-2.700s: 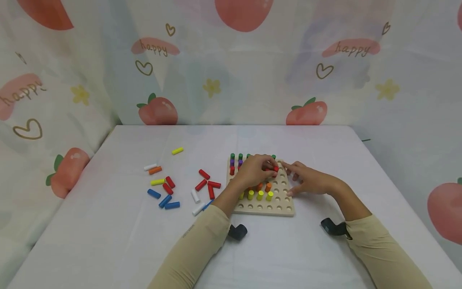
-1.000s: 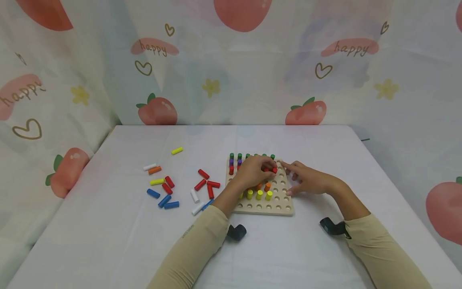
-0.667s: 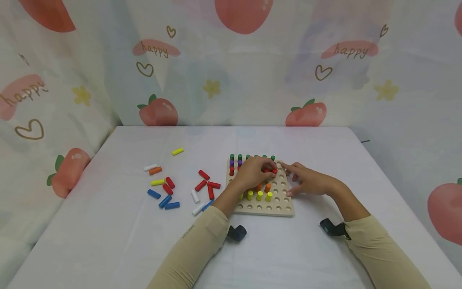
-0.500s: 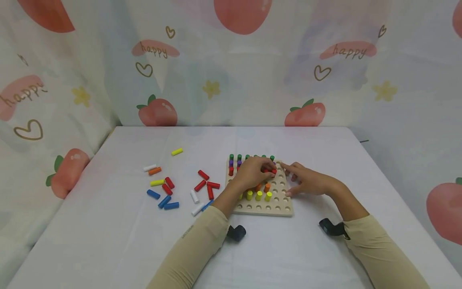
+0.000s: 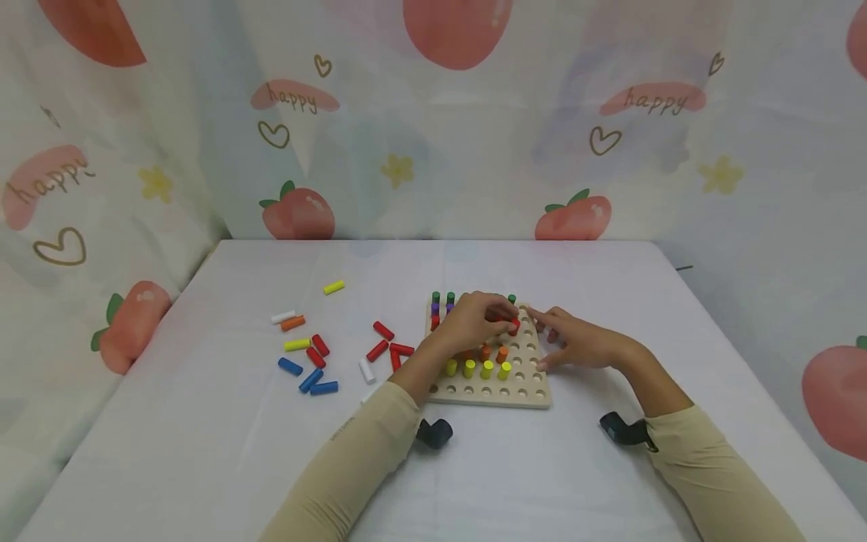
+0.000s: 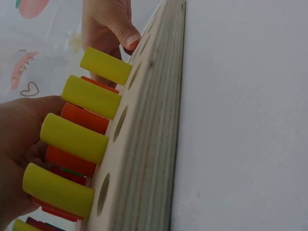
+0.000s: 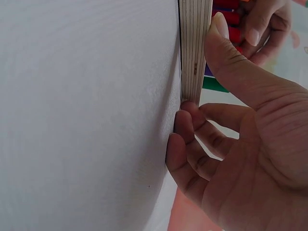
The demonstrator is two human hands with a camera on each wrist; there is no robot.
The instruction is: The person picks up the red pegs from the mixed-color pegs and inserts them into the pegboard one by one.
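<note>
A wooden pegboard (image 5: 488, 400) holds rows of green pegs (image 5: 436, 296), purple, red, orange and yellow pegs (image 5: 487, 369). My left hand (image 5: 470, 324) is over its back half and hides part of those rows. Its thumb and fingertips are right beside a standing red peg (image 5: 515, 327) at the right end of the red row, and the thumb stands a little off the red pegs in the right wrist view. My right hand (image 5: 585, 339) grips the board's right side, its thumb on the edge (image 7: 195, 53) and its fingers curled at the far corner.
Loose red pegs (image 5: 383, 330), blue pegs (image 5: 290, 366), white ones (image 5: 366, 370), yellow ones (image 5: 334, 287) and an orange peg (image 5: 293, 323) lie left of the board on the white table (image 5: 203, 452). A printed cloth (image 5: 447, 150) hangs behind.
My left hand has drawn slightly back from the right end of the red row, its forearm shifting left. More of the red peg shows there. My right hand has stayed at the board.
</note>
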